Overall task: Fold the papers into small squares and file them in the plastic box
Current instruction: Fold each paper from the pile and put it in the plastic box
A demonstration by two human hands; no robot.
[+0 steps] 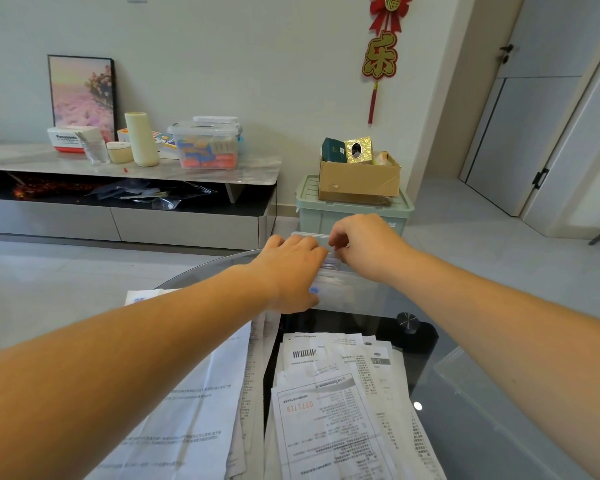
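Two hands (293, 270) — clear plastic box (355, 294), creased papers (326, 410)

Bright even daylight, soft shadows, glare spot on glass table (418, 406), wide-angle bending at edges

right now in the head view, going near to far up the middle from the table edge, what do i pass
papers → plastic box → green bin → cardboard box
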